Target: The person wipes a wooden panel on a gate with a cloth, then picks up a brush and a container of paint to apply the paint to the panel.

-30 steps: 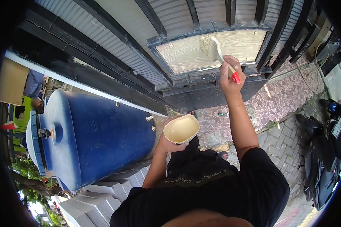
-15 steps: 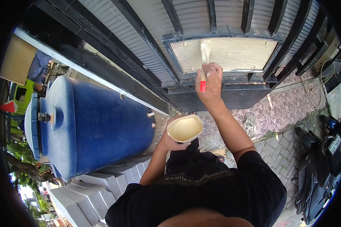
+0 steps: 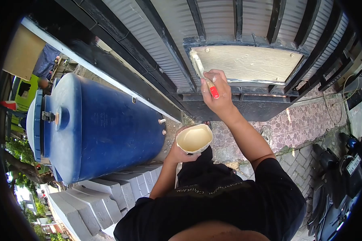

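My right hand (image 3: 217, 90) is closed round a paintbrush (image 3: 208, 81) with a red-tipped handle. Its cream-coated bristles touch the left edge of a cream panel (image 3: 253, 64), which sits in a dark metal frame on a gate. Bolt heads show near the panel's corners, and its surface looks wet and streaked. Lower down, my left hand (image 3: 179, 152) grips a cut-open container (image 3: 194, 139) from its left side and below. Cream paint shows inside the container, which is held in front of my body.
A large blue water tank (image 3: 116, 126) lies to the left, beside stacked pale blocks (image 3: 104, 201). Black gate bars (image 3: 238, 20) rise above the panel. Parked motorcycles (image 3: 342, 172) stand at the right on paving, and a cable (image 3: 330, 106) hangs near the gate's right end.
The brush in my right hand has moved from the panel's upper middle to its left edge and now tilts. My left hand still holds the container. The view has shifted slightly.
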{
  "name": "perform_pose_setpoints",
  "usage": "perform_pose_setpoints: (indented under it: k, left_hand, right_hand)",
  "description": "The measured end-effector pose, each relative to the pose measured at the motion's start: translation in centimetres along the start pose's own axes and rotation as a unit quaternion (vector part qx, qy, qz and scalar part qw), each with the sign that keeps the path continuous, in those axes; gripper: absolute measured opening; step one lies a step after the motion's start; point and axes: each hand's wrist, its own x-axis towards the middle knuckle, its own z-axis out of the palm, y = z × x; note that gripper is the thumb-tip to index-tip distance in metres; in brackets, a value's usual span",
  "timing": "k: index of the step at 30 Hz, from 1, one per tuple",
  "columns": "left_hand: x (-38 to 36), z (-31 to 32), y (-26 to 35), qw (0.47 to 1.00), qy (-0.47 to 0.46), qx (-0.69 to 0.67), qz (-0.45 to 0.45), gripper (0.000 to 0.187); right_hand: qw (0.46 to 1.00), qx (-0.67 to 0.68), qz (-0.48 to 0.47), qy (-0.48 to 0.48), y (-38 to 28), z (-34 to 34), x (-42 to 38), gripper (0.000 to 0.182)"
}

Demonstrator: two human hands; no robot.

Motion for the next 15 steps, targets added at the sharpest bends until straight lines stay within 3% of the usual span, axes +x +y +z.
perform_pose_setpoints:
  k: [8,11,15]
  left_hand:
    - [-0.4,0.7,-1.1,0.999,-0.011,-0.038,-0.023,0.097]
    - [-0.6,0.8,-0.8,0.996,0.029,-0.078,-0.025,0.097]
    - [-0.7,0.7,-0.7,0.994,0.034,-0.103,-0.035,0.098]
  right_hand:
    - [0.998,-0.058,0.0,0.012,1.4,-2.0,1.2,0.019]
    - [0.997,-0.061,0.01,0.036,0.6,-2.0,0.5,0.02]
    - [1.0,-0.023,0.001,-0.014,0.9,-1.7,1.2,0.02]
